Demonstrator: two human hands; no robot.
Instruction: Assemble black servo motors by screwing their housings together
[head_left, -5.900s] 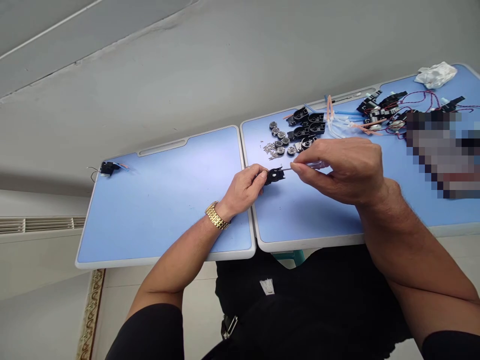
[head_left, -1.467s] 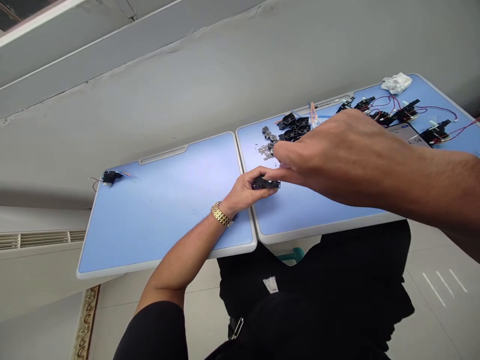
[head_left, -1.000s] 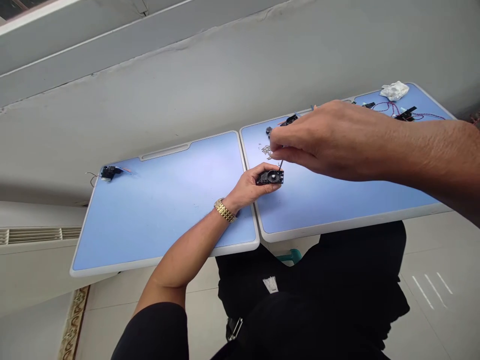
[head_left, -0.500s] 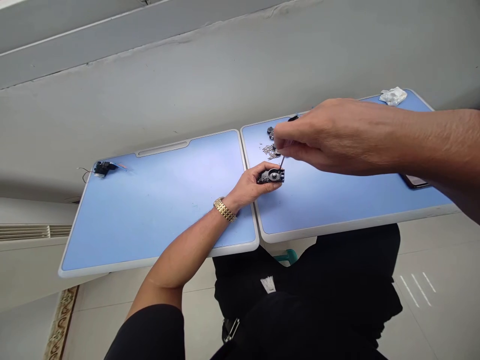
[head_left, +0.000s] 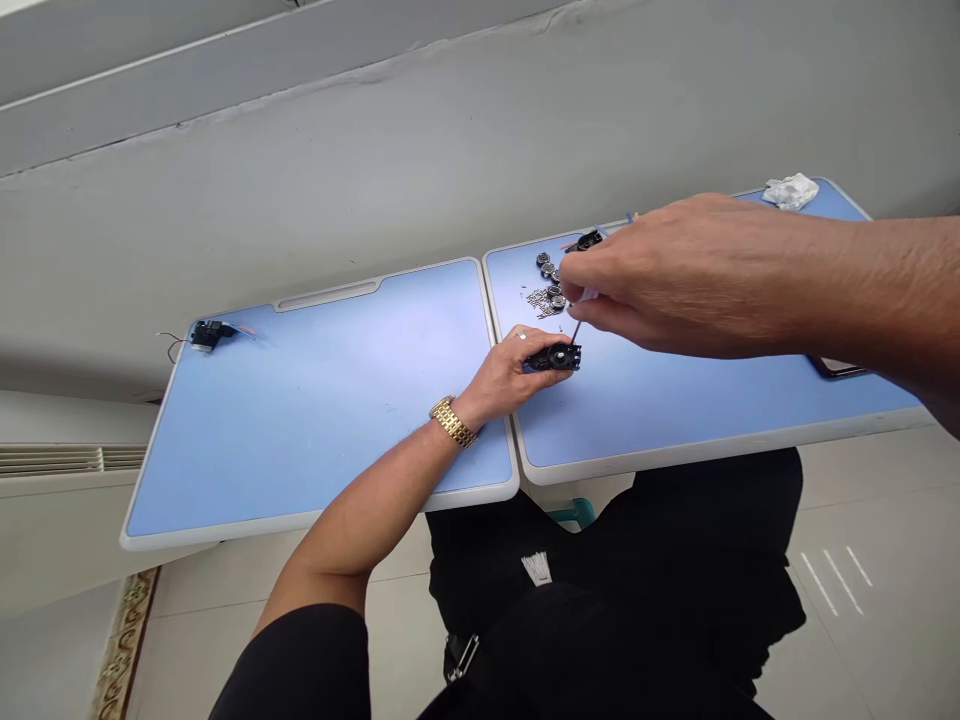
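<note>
My left hand (head_left: 510, 375) grips a small black device (head_left: 556, 357) with a round part in its middle, just above the right-hand blue table. My right hand (head_left: 645, 280) pinches a thin screwdriver (head_left: 576, 332), mostly hidden by the fingers. Its shaft points down and the tip meets the far right end of the device. Beyond my left hand lie a pile of small screws (head_left: 541, 304) and several round metal-and-black parts (head_left: 547, 268). Another black piece (head_left: 588, 240) is partly behind my right hand.
A black part with wires (head_left: 210, 335) sits at the far left corner of the left table (head_left: 315, 400). Crumpled white tissue (head_left: 790, 190) rests at the back right. A dark phone-like object (head_left: 836, 367) shows below my right forearm. A wall stands behind.
My left hand and the device have shifted slightly right, and the device is tilted differently. My right hand and the screwdriver have also moved a little right, uncovering more round parts and the black piece.
</note>
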